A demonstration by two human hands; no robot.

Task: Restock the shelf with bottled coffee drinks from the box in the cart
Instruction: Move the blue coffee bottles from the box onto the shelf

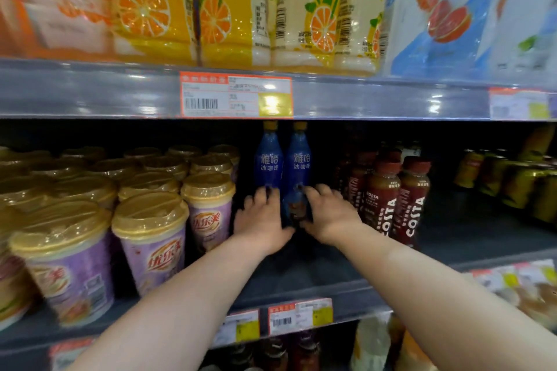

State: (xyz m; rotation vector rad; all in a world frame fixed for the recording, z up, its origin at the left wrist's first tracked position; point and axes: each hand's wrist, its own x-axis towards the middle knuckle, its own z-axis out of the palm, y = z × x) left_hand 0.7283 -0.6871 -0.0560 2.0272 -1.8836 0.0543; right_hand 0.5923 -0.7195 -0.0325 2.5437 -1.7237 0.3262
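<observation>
Placing step. Both hands reach into the shelf (301, 268), setting bottles upright in the gap between the cups (150, 235) and the brown bottles (388, 199).

The left hand (262, 217) has its fingers curled round the lower part of the left blue bottle (268, 166). The right hand (328, 217) grips the base of the right blue bottle (301, 166), fingers wrapped round it and thumb in front. The two bottles stand side by side, touching or nearly so, far back in the shelf.

Next, probably: let go, pull both hands out without knocking the cups or brown bottles, and fetch more. The row in front of the blue pair is bare, so more bottles are needed. Box and cart are not in view.

The cups are sealed under gold lids, contents hidden. The brown bottles are capped and look full.
</observation>
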